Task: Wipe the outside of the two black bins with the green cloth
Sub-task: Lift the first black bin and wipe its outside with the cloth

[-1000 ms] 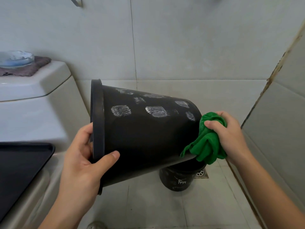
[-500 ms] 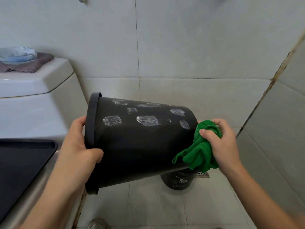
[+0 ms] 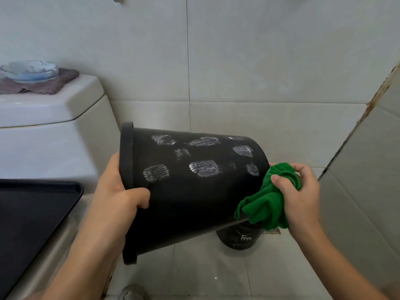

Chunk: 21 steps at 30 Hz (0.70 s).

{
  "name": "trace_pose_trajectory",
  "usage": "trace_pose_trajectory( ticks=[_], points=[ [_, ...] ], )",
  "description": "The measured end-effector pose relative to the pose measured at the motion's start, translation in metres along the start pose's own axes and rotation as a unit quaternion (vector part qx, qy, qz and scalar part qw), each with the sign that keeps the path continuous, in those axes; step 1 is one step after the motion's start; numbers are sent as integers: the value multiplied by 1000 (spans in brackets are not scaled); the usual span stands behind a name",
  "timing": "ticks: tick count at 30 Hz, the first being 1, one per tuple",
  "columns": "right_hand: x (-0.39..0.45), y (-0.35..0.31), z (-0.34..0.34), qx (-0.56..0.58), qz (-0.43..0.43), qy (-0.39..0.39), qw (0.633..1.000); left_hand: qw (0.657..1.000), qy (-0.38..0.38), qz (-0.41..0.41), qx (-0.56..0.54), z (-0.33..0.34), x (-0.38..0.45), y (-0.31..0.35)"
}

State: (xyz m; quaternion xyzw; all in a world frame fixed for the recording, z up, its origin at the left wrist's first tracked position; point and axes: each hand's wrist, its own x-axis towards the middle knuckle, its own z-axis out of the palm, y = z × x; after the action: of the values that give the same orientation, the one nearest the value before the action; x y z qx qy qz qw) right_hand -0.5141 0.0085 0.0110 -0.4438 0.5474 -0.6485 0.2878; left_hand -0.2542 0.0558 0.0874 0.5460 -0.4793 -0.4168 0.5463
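- Head view, largest first: the toilet (image 3: 49,135) fills the 9 o'clock side, its cistern lid pale and closed, with a black tray (image 3: 32,215) lying flat at 8 o'clock.
- Tiled wall (image 3: 238,61) runs across 12 o'clock and meets a second wall (image 3: 368,169) at 3 o'clock along a stained seam.
- At centre, the large black bin (image 3: 194,202) is held off the floor, tipped on its side, rim toward 9 o'clock and base toward 3 o'clock; whitish smeared patches dot its upper wall.
- Left hand (image 3: 116,198) grips the bin's rim, thumb curled over the outer wall, the other fingers hidden behind the rim.
- Right hand (image 3: 300,198) at 3 o'clock of the bin is closed round the green cloth (image 3: 266,204), thumb pressed across the bunched fabric.
- That cloth is crumpled and touches the bin's base edge, a fold hanging down toward 6 o'clock.
- A smaller black bin (image 3: 240,237) stands upright on the floor tiles (image 3: 205,273) at 5 o'clock, partly hidden under the tipped bin, white markings on its side.
- On the cistern at 10 o'clock, a glass dish (image 3: 29,70) sits on a folded brown cloth (image 3: 54,85).
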Motion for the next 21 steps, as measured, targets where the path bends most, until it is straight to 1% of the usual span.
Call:
trace_pose_trajectory(
  ticks=[4,6,9,15,18,20,21],
  points=[
    [0,0,-1,4,-4,12,1000,997,-65,16,-30,1,1,0],
    [1,0,-3,4,-12,15,1000,995,-84,20,-46,1,0,-2],
    [2,0,-4,-16,-24,11,1000,995,-76,36,-61,3,-1,-6],
    [8,-2,-1,-110,-98,28,989,989,-71,118,-50,8,-7,-6],
    [16,-12,-4,-138,-163,54,975,987,-66,137,-58,9,-11,-8],
    [23,-18,-6,-168,-216,56,960,986,-61,141,-72,9,-12,-12],
    [25,-19,-6,-176,-226,56,957,985,-59,142,-77,9,-12,-13]
  ],
)
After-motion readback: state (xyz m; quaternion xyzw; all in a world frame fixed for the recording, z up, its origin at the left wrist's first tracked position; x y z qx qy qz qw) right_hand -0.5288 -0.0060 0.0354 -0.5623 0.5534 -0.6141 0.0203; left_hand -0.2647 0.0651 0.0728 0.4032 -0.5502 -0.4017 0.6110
